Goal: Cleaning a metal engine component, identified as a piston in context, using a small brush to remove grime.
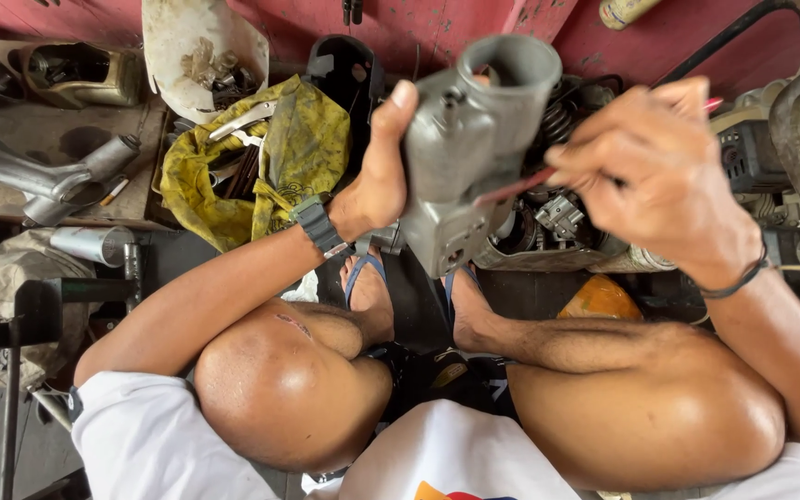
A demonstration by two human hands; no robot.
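My left hand (379, 169) grips a grey cast-metal engine housing (468, 148) from its left side, thumb up along its edge, holding it raised above my feet. My right hand (659, 171) is closed around a thin red-handled tool (522, 185) whose tip rests against the housing's right face. The housing has a round tubular opening at its top. A watch sits on my left wrist and a dark band on my right wrist. I am squatting, knees in the lower part of the view.
A yellow cloth (298, 153) with wrenches and sockets lies at left of the housing. A white bowl (173, 42) holds small parts. Engine parts with a spring (557, 218) sit behind the housing. Metal pipes (57, 176) and a red wall (437, 23) lie beyond.
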